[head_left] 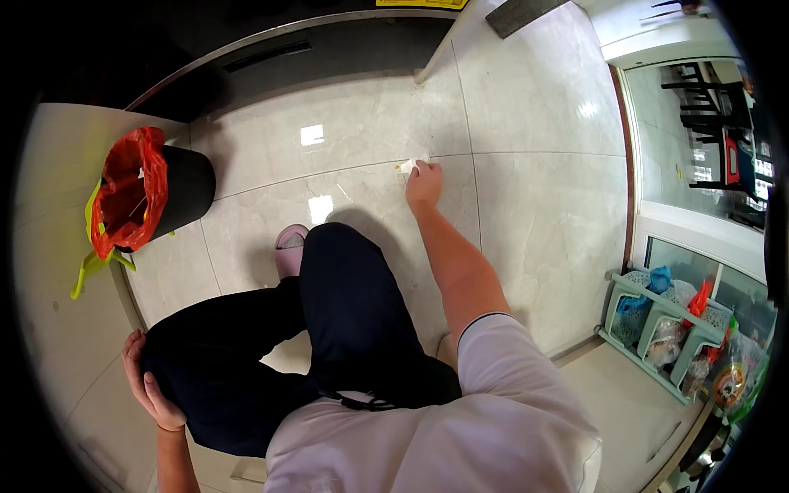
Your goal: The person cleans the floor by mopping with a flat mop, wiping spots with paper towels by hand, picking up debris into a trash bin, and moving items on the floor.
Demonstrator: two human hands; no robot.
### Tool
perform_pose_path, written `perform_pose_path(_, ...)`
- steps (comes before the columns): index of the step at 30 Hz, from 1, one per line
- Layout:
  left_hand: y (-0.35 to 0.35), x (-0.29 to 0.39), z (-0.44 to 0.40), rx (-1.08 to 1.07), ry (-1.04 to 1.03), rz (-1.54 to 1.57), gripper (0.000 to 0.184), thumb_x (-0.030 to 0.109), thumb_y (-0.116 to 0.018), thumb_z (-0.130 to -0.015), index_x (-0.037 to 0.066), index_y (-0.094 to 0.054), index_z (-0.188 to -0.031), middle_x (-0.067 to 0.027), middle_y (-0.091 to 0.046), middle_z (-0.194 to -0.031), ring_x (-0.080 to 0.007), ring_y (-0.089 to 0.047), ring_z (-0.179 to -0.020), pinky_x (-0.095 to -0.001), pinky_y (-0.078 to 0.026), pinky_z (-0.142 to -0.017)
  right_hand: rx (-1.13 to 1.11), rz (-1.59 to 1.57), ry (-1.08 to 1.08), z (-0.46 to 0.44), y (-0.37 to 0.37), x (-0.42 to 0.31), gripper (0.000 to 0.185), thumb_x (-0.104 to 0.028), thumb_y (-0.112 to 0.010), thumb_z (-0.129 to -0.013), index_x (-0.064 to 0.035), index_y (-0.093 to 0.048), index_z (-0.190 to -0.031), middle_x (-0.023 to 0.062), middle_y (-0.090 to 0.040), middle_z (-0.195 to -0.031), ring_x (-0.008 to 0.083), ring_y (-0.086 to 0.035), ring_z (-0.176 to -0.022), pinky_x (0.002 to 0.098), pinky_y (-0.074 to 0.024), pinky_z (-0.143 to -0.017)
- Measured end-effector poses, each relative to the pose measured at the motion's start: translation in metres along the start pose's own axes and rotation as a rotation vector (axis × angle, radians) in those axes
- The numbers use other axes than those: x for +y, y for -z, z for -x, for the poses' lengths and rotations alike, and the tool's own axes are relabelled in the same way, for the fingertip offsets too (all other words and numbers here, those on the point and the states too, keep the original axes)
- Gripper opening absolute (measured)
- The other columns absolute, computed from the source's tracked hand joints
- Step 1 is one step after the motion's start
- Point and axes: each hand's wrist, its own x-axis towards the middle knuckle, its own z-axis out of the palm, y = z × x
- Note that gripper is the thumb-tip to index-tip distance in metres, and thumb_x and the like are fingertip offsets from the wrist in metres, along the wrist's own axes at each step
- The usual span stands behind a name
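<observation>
My right hand (pixel 424 184) reaches down to the tiled floor (pixel 542 205), its fingers closed on a crumpled white tissue (pixel 408 166). The tissue touches the tiles close to a grout line, and a small yellowish-brown spot (pixel 398 168) shows at its left edge. On my bent left knee (pixel 177 361) rests my left hand (pixel 148 382), its fingers stretched along the dark trouser leg and holding nothing. A thin pale strip (pixel 343 192) lies on the floor to the left of the tissue.
A black bin (pixel 187 185) with a red bag (pixel 131 197) stands at the left, beside a bright green frame (pixel 90 267). A dark cabinet (pixel 279 66) borders the floor ahead. A pale green rack (pixel 657 329) holding bagged items stands at the right, near a glass door (pixel 699 148).
</observation>
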Motion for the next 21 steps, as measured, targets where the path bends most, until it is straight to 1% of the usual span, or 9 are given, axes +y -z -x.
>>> perform_pose_path(4,0.000,0.001,0.001,0.011,0.003,0.008,0.056,0.039,-0.035,-0.093,-0.008,-0.052,-0.118,-0.0241,-0.049,-0.127,-0.0340,-0.044,-0.123,-0.0422,-0.029,-0.106,-0.013,0.135,0.064,0.023,0.001,-0.027,0.029,-0.016,-0.065,-0.081,-0.0014,-0.063,-0.105,0.0193,-0.057,-0.098,0.0351,-0.055,-0.090,0.0423,-0.0455,-0.080)
perform_pose_path(6,0.000,0.001,0.002,0.011,0.007,0.008,0.056,0.039,-0.035,-0.093,-0.008,-0.052,-0.118,-0.0240,-0.049,-0.127,-0.0339,-0.044,-0.123,-0.0422,-0.029,-0.106,0.127,0.262,0.284,0.031,-0.002,-0.028,0.029,-0.016,-0.064,-0.081,-0.0024,-0.058,-0.106,0.0173,-0.055,-0.095,0.0346,-0.053,-0.089,0.0426,-0.0448,-0.076)
perform_pose_path(10,0.001,0.002,0.001,0.003,0.000,0.002,0.055,0.038,-0.035,-0.094,-0.008,-0.053,-0.118,-0.0236,-0.049,-0.127,-0.0337,-0.045,-0.122,-0.0416,-0.029,-0.106,-0.143,0.054,0.026,0.030,-0.007,-0.023,0.031,-0.018,-0.066,-0.078,-0.0031,-0.059,-0.105,0.0172,-0.054,-0.095,0.0347,-0.053,-0.090,0.0425,-0.0448,-0.078)
perform_pose_path(12,0.001,0.002,0.000,0.014,-0.001,0.015,0.055,0.038,-0.036,-0.094,-0.008,-0.053,-0.117,-0.0234,-0.049,-0.127,-0.0334,-0.045,-0.122,-0.0412,-0.030,-0.106,-0.176,0.319,0.307,0.035,-0.012,-0.018,0.030,-0.014,-0.068,-0.074,-0.0033,-0.063,-0.102,0.0172,-0.057,-0.095,0.0337,-0.054,-0.092,0.0413,-0.0455,-0.078)
perform_pose_path(13,0.001,0.002,0.000,0.017,0.002,0.004,0.055,0.039,-0.036,-0.094,-0.008,-0.053,-0.117,-0.0233,-0.049,-0.127,-0.0331,-0.045,-0.122,-0.0409,-0.030,-0.106,-0.174,0.319,0.312,0.033,-0.011,-0.019,0.030,-0.014,-0.068,-0.074,-0.0033,-0.063,-0.102,0.0172,-0.057,-0.095,0.0337,-0.054,-0.092,0.0413,-0.0455,-0.078)
perform_pose_path(16,0.001,0.001,0.001,0.021,0.007,0.013,0.056,0.040,-0.036,-0.094,-0.008,-0.052,-0.117,-0.0230,-0.049,-0.127,-0.0325,-0.045,-0.121,-0.0404,-0.030,-0.106,-0.113,-0.012,0.220,0.019,-0.010,-0.009,0.022,-0.011,-0.065,-0.077,-0.0012,-0.066,-0.097,0.0165,-0.063,-0.088,0.0266,-0.061,-0.085,0.0389,-0.0487,-0.073)
perform_pose_path(18,0.001,0.001,0.002,0.020,0.015,0.026,0.056,0.040,-0.036,-0.094,-0.008,-0.052,-0.117,-0.0229,-0.049,-0.127,-0.0322,-0.046,-0.121,-0.0403,-0.030,-0.106,-0.345,-0.455,-0.215,-0.013,-0.014,0.014,0.020,-0.010,-0.063,-0.078,-0.0006,-0.067,-0.095,0.0101,-0.065,-0.076,0.0187,-0.064,-0.073,0.0330,-0.0494,-0.064)
perform_pose_path(20,0.001,0.003,0.005,0.019,0.022,0.038,0.057,0.041,-0.035,-0.094,-0.008,-0.052,-0.118,-0.0229,-0.049,-0.127,-0.0323,-0.046,-0.121,-0.0405,-0.030,-0.106,-0.358,-0.544,-0.284,-0.043,0.007,0.018,0.021,-0.010,-0.062,-0.079,0.0016,-0.067,-0.096,0.0047,-0.063,-0.068,0.0128,-0.061,-0.061,0.0293,-0.0482,-0.057)
perform_pose_path(21,0.001,0.002,0.006,0.015,0.026,0.036,0.057,0.041,-0.035,-0.094,-0.008,-0.052,-0.118,-0.0229,-0.049,-0.127,-0.0323,-0.046,-0.121,-0.0405,-0.030,-0.106,-0.267,-0.459,-0.202,-0.059,-0.004,0.034,0.021,-0.009,-0.062,-0.079,0.0003,-0.067,-0.097,0.0067,-0.065,-0.074,0.0159,-0.063,-0.068,0.0311,-0.0492,-0.061)
